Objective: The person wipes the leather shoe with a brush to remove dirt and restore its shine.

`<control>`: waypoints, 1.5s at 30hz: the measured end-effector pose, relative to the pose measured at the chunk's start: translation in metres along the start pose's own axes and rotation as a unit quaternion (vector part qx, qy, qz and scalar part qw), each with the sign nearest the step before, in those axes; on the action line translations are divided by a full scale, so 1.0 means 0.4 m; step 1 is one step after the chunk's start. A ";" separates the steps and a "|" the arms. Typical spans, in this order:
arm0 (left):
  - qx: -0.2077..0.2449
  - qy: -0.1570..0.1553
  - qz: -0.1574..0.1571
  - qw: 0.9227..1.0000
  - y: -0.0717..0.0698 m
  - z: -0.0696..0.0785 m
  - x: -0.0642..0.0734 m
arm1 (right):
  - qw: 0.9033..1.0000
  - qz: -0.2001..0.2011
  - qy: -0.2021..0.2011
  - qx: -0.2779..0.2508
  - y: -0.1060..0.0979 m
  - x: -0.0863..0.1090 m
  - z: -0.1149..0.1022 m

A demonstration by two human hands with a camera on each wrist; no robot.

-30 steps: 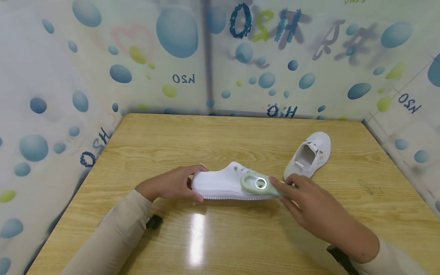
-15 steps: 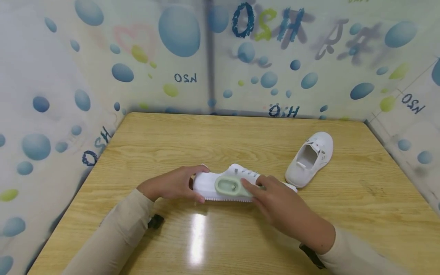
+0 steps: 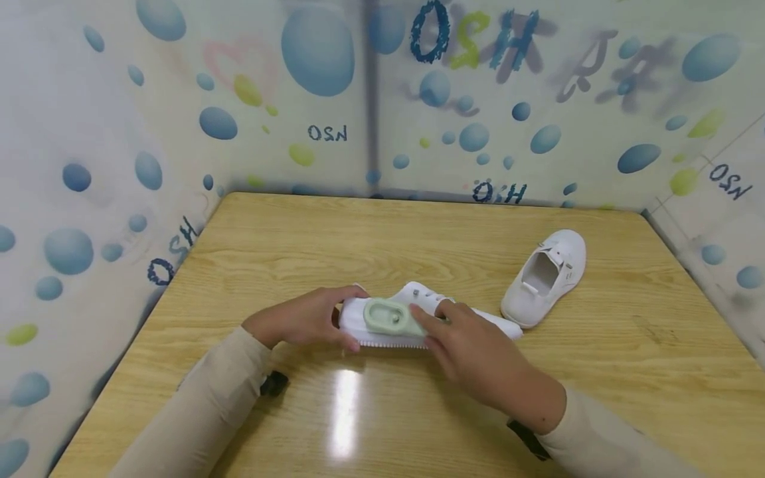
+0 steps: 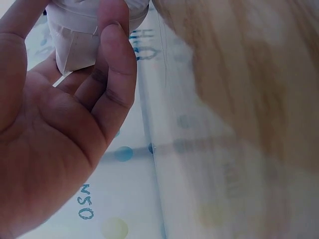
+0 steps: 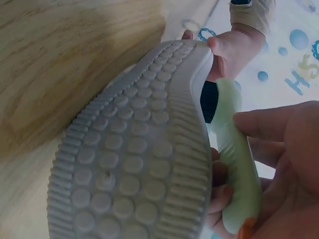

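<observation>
A white lace-up shoe [image 3: 412, 291] is held tilted low over the wooden table, its side facing up. The heel is gripped between thumb and fingers of my left hand [image 3: 307, 317]. In the right wrist view the studded sole [image 5: 134, 144] shows. My right hand [image 3: 478, 352] holds a pale green brush [image 3: 385, 315] by its handle, with the oval head against the shoe's side near the heel. Something dark, seemingly bristles [image 5: 209, 102], shows between the brush head and the shoe. The left wrist view shows the heel [image 4: 77, 45] within the left hand's fingers.
A second white shoe [image 3: 526, 307] stands upright to the right, beyond the right hand, its toe pointing away. The wooden table [image 3: 335, 245] meets a wall [image 3: 394, 119] printed with bubbles at the back. Patterned walls also flank both sides.
The right hand has slid the brush leftward along the shoe's side, from near the toe to near the heel. The left hand keeps its grip on the heel.
</observation>
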State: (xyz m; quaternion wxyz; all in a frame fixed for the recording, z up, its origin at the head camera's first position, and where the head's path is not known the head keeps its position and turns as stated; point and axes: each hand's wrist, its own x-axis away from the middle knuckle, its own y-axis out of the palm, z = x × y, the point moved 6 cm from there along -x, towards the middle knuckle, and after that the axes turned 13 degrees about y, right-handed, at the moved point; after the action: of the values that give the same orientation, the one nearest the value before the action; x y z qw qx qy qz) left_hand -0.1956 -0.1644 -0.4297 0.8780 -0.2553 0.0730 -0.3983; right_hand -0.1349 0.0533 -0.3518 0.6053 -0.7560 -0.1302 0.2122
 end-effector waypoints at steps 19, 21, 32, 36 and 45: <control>-0.002 -0.010 -0.001 1.000 0.004 -0.011 0.001 | 0.998 -0.022 0.058 -0.017 -0.081 0.071 0.117; -0.001 -0.011 -0.002 1.000 0.004 -0.011 0.000 | 0.998 -0.017 0.058 -0.019 -0.088 0.080 0.129; 0.004 -0.014 -0.002 1.000 0.002 -0.008 0.008 | 0.996 -0.038 0.078 -0.033 -0.117 0.113 0.189; 0.006 -0.013 -0.001 1.000 0.001 -0.010 0.008 | 0.995 -0.045 0.086 -0.035 -0.126 0.122 0.206; -0.002 -0.010 -0.003 1.000 0.004 -0.003 0.001 | 0.995 -0.043 0.076 -0.047 -0.117 0.117 0.199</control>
State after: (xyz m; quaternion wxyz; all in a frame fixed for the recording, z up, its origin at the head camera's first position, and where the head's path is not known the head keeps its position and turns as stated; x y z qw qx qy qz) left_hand -0.1946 -0.1644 -0.4314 0.8771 -0.2607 0.0644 -0.3983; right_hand -0.1293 0.1538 -0.3280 0.5854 -0.7915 -0.1260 0.1221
